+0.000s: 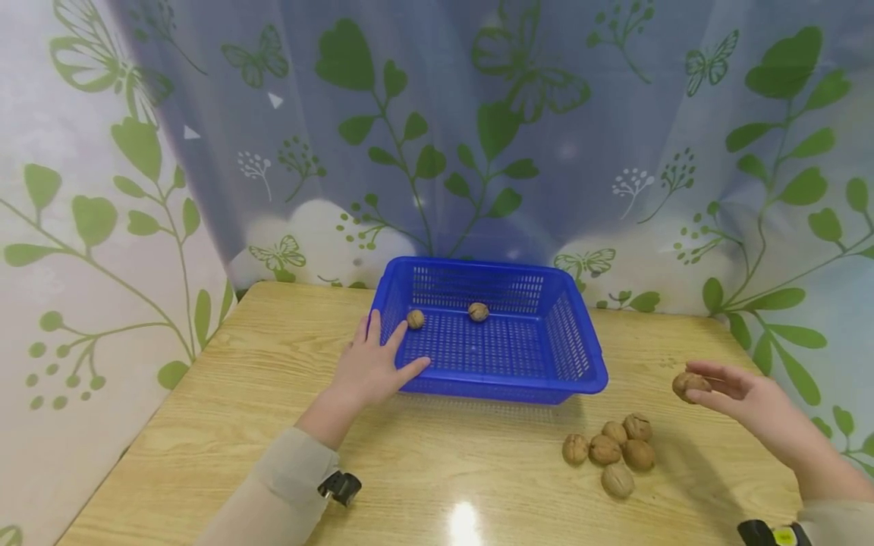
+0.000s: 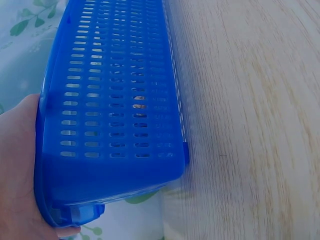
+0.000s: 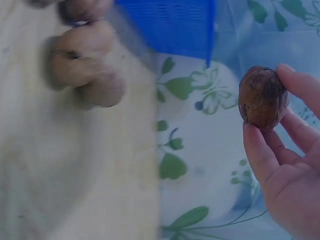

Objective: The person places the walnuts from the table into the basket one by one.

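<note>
Here, what I can see from where I stand:

Right hand: the right hand (image 1: 740, 390) is raised above the table's right part, well apart from the basket; its fingertips (image 3: 295, 82) pinch one walnut (image 1: 690, 384), thumb below and fingers above; the nut is in the air and touches nothing else; a light pinch seems enough for such a small, hard thing.

Left hand: the left hand (image 1: 372, 366) lies on the near left corner of the blue basket (image 1: 573, 364); its fingers are spread and quite straight over the rim, the thumb along the front wall, so it grasps nothing; I think it rests there to keep the light basket from sliding.

Basket: it sits flat on the wooden table (image 1: 259, 409), near the far edge; inside are two walnuts, one (image 1: 415, 318) near the left wall and one (image 1: 479, 311) near the back wall, apart from each other.

Pile: five loose walnuts (image 1: 614, 455) lie close together on the table, in front of the basket's right corner and near the right hand.

Background: a curtain (image 1: 478, 129) with green leaves and butterflies hangs behind the table.
</note>
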The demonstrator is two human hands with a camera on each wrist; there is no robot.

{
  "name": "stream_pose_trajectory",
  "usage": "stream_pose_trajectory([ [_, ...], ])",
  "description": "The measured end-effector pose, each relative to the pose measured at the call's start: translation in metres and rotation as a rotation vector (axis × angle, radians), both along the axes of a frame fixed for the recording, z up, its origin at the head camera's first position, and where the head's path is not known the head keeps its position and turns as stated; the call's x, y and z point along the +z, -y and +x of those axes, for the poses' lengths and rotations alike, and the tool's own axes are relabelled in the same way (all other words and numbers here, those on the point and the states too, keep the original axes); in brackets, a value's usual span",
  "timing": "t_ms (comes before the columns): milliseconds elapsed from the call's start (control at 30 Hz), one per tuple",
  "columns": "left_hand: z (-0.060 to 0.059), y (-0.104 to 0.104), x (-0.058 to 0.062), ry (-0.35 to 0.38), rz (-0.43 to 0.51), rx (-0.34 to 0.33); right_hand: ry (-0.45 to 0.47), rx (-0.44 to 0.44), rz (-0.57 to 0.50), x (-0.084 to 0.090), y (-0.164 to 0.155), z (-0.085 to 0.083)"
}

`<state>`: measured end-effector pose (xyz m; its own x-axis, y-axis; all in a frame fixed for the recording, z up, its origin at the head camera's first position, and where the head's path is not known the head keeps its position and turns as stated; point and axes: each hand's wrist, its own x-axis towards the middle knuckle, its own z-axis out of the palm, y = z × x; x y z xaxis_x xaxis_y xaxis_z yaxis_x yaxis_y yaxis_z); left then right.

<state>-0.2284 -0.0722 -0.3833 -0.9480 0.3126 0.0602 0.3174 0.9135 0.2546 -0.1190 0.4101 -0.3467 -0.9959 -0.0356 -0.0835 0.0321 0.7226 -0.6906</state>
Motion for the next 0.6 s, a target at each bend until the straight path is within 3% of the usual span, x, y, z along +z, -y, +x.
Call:
stream_pose_trajectory([
  [167,0.000,0.001,0.000,-0.002,0.000,0.002,-0.043,-0.011,0.038,0.013,0.005,-0.005],
  [600,0.000,0.001,0.000,-0.004,0.004,-0.002,-0.051,0.063,-0.064,0.018,0.037,-0.028],
])
